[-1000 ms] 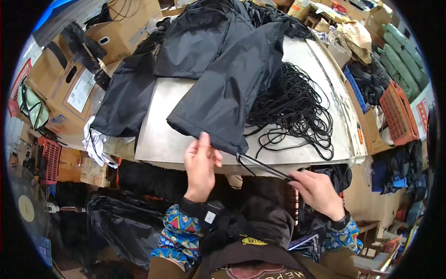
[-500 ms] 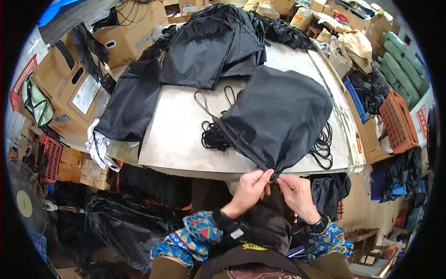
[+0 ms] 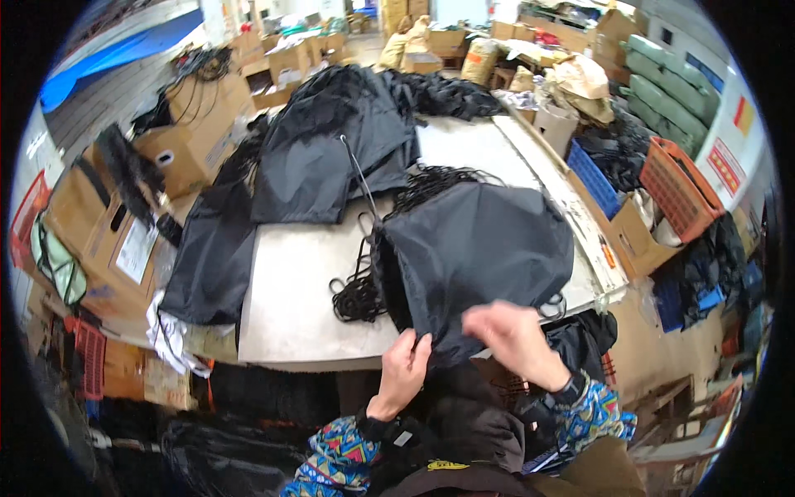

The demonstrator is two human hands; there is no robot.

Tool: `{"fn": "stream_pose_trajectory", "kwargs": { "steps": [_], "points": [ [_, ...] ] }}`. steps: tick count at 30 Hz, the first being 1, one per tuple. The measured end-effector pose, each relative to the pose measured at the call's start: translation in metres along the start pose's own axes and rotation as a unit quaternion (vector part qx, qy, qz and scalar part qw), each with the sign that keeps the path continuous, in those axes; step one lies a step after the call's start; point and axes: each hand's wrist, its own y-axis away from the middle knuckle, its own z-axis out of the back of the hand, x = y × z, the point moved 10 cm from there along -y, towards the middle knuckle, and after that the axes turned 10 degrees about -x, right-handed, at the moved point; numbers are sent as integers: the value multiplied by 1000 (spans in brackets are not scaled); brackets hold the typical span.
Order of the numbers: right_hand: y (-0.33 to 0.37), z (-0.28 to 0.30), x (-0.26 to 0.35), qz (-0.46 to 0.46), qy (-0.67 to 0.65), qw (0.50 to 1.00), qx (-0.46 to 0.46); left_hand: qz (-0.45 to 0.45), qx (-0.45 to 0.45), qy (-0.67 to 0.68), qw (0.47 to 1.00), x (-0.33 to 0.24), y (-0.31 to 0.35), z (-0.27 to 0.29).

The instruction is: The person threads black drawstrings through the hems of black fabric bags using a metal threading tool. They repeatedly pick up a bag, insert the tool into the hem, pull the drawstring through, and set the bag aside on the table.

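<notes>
Two hands at lower centre: left hand [image 3: 403, 370] pinches near edge of black drawstring bag [image 3: 476, 257] on table [image 3: 290, 290]; right hand [image 3: 517, 341] grips same edge. Risk: loose cord bundle [image 3: 358, 291] beside bag snags, drags off.

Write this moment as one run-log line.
left hand: grips black bag corner | right hand: on bag's near edge | cords: beside bag on table

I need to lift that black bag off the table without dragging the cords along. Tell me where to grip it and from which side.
Grip the black bag at its near corner, from the table's near edge, where the left hand and right hand already pinch it. That corner overhangs the edge; the black cords lie along its far-left side.
</notes>
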Motion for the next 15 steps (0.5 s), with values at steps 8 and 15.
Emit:
{"fn": "stream_pose_trajectory", "kwargs": {
  "steps": [8, 15],
  "points": [
    [-92, 1, -6, -111, -320, 941, -6, -91, 38, -86, 991, -17, 23, -6],
    [-62, 234, -84, 0, -333, 820, -467, -127, -6, -319, 939, 22, -5, 100]
  ]
}}
